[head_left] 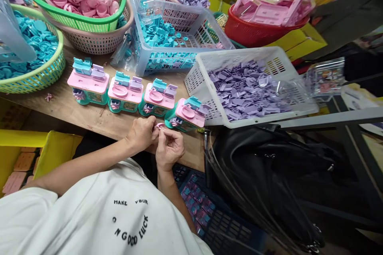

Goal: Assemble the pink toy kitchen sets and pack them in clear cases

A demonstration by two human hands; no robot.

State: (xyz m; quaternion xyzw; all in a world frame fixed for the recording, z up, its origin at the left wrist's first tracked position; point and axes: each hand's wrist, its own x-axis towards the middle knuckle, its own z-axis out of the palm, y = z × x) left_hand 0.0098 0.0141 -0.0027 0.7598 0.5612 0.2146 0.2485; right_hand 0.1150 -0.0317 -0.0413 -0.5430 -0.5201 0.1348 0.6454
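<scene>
My left hand (141, 134) and my right hand (169, 148) meet at the table's front edge, both with fingers closed. Between their fingertips is a small pink plastic piece (159, 126), partly covered, so its exact shape is hard to make out. Just beyond my hands stands a row of several pink-and-teal toy kitchen units. The rightmost unit (189, 114) is close to my right hand; a pink oval basin sits on its top, as on the two middle units (156, 96). On the leftmost unit (89, 83) the pink top shows slots and no basin.
A white crate (206, 75) of purple parts stands right, and a clear crate (182, 53) of teal parts behind. Green baskets (38, 81) of teal and pink parts are left. A red basket (239, 32) is at the back. A black bag (263, 159) hangs right.
</scene>
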